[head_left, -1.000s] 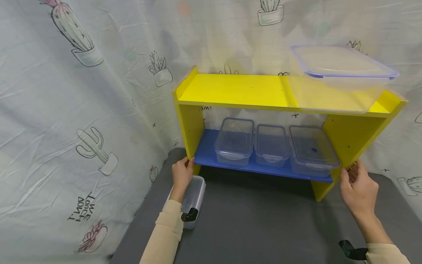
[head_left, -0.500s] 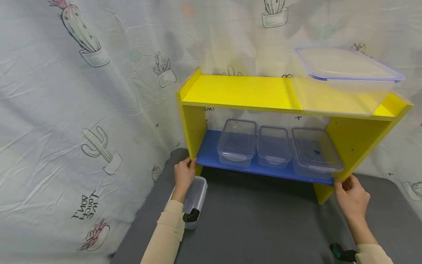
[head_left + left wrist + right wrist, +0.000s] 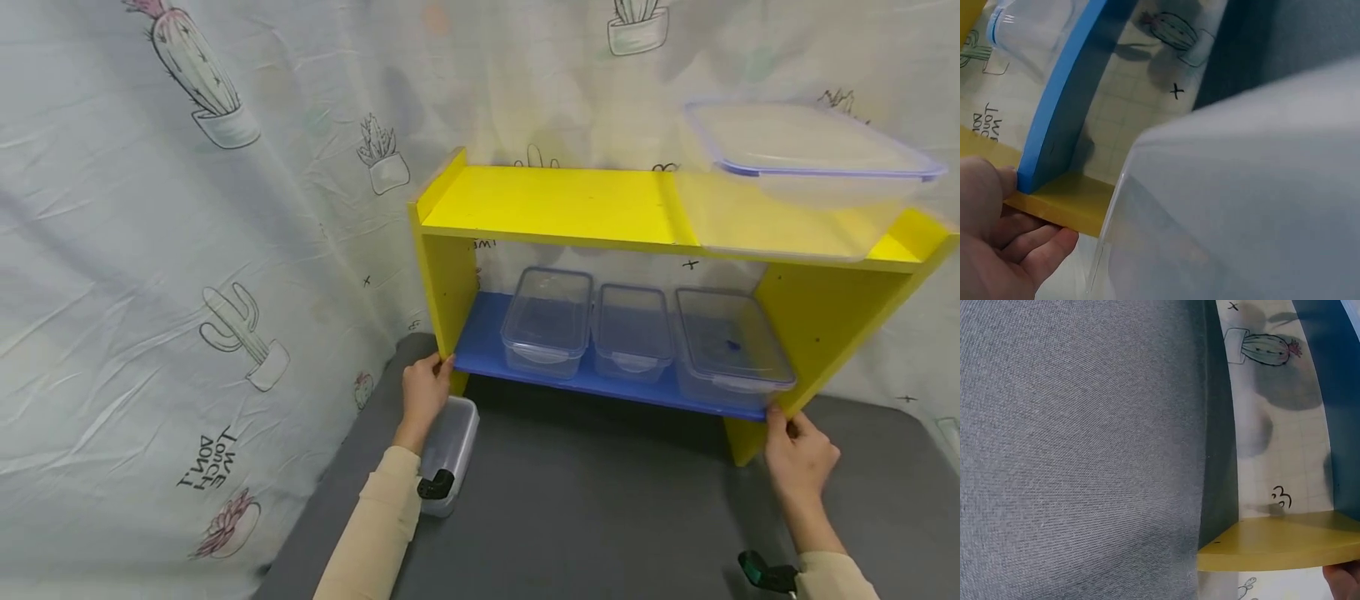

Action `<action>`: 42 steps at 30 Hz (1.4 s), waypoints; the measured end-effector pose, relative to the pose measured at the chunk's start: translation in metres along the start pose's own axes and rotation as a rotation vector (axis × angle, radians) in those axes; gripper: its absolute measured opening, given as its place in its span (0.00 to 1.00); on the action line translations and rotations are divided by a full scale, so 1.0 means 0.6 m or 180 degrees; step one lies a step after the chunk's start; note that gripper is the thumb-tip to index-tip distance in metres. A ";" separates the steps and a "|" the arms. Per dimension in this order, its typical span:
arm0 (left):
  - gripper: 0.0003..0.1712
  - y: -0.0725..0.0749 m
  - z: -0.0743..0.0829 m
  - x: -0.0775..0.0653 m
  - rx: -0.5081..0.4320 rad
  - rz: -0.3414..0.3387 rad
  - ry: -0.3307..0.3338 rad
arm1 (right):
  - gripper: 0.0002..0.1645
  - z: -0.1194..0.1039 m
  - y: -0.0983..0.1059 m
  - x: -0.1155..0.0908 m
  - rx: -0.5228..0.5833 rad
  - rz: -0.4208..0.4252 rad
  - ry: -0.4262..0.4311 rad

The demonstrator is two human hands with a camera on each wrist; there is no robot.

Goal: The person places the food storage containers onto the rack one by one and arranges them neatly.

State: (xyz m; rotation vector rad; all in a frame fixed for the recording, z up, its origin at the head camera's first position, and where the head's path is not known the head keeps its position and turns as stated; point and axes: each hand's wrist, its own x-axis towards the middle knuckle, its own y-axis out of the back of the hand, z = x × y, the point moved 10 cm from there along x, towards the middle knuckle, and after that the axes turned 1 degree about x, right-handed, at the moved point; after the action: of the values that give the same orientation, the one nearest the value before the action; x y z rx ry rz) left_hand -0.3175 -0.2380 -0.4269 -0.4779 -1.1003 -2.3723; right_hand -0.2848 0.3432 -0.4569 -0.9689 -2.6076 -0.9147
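A small yellow shelf unit [image 3: 555,200] with a blue lower board [image 3: 480,337] stands ahead in the head view. My left hand [image 3: 423,392] pinches the front edge of its left side panel at the blue board's corner. In the left wrist view, the thumb of the left hand [image 3: 997,231] lies by the blue board and the fingers curl round the yellow panel's outer side. My right hand [image 3: 801,454] grips the right side panel's front edge, thumb at the blue board's end. Only part of the right hand [image 3: 1342,581] shows in the right wrist view.
On the blue board sit three clear lidded containers: left [image 3: 549,321], middle [image 3: 633,329] and right [image 3: 731,342]. A large clear container [image 3: 810,200] rests on top at the right. Another clear container [image 3: 453,433] lies on the dark table [image 3: 592,500], beside my left forearm.
My right hand has shifted left and down from the right panel's outer side to its front edge by the blue board. The left hand keeps its hold on the left panel.
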 end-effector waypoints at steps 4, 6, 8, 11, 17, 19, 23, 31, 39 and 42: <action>0.15 -0.004 -0.008 0.002 -0.0025 -0.0209 0.0085 | 0.22 0.000 -0.004 0.003 0.0025 -0.0050 -0.0014; 0.14 -0.006 -0.014 0.001 -0.0021 -0.0415 0.0160 | 0.22 0.002 -0.006 0.003 0.0052 -0.0089 -0.0033; 0.13 -0.009 -0.021 -0.004 -0.0016 -0.0659 0.0240 | 0.23 0.006 -0.009 0.002 0.0094 -0.0131 -0.0088; 0.17 -0.009 -0.028 -0.017 -0.0063 -0.0923 0.0380 | 0.24 0.013 -0.007 0.001 0.0142 -0.0105 -0.0127; 0.21 0.014 -0.024 -0.044 -0.0218 -0.0829 0.0503 | 0.24 0.017 0.006 0.004 0.0159 -0.0002 -0.0132; 0.20 0.026 -0.018 -0.054 -0.0239 -0.0798 0.0474 | 0.24 0.017 0.007 0.003 0.0161 0.0026 -0.0129; 0.18 0.057 -0.014 -0.077 -0.0158 -0.0721 0.0490 | 0.24 0.016 0.000 0.002 0.0192 0.0002 -0.0141; 0.18 0.099 -0.037 -0.116 0.0147 -0.0608 0.0585 | 0.24 0.016 0.001 0.001 0.0219 0.0036 -0.0177; 0.22 0.092 -0.086 -0.156 0.0222 -0.0705 0.0852 | 0.25 0.019 0.001 -0.003 0.0263 0.0025 -0.0251; 0.25 0.090 -0.100 -0.172 0.0112 -0.0729 0.0926 | 0.25 0.016 0.000 -0.007 0.0299 0.0043 -0.0225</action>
State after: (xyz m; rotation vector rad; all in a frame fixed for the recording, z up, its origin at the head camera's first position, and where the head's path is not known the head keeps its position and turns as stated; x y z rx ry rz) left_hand -0.2091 -0.2872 -0.4819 0.0103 -1.1065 -2.5107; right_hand -0.2813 0.3471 -0.4659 -1.0107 -2.6722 -0.7607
